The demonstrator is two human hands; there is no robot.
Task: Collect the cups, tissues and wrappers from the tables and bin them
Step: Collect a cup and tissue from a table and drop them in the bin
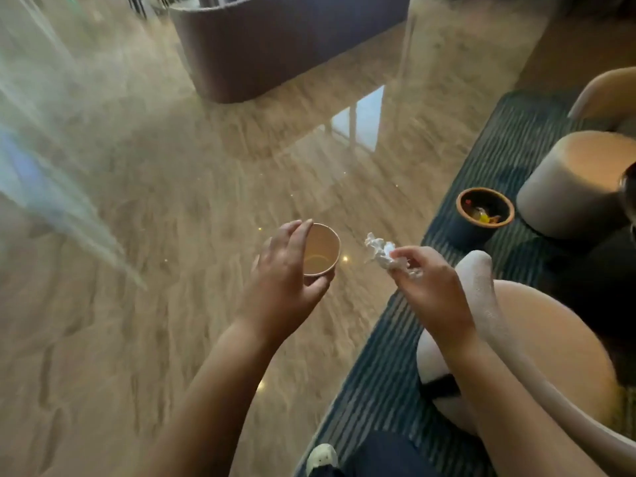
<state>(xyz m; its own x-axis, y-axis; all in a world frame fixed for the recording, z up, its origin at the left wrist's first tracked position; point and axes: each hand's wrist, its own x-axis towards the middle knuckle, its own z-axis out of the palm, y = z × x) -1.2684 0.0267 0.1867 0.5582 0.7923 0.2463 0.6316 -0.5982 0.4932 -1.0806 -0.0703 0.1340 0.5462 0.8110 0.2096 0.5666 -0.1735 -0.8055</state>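
My left hand [287, 270] grips a brown paper cup [321, 249] by its side, held over the glossy floor with its open mouth facing me; a ring of residue shows at the bottom. My right hand [430, 284] pinches a crumpled white tissue [380, 251] a little to the right of the cup, at about the same height. A small round bin [485, 210] with a brown rim stands on the striped carpet to the right, with colourful wrappers lying inside it.
A round beige stool [578, 187] stands right of the bin. A cream chair [537, 339] is under my right forearm. A grey curved sofa [275, 46] sits across the shiny marble floor [172, 201]. A dark striped carpet [378, 373] covers the right side.
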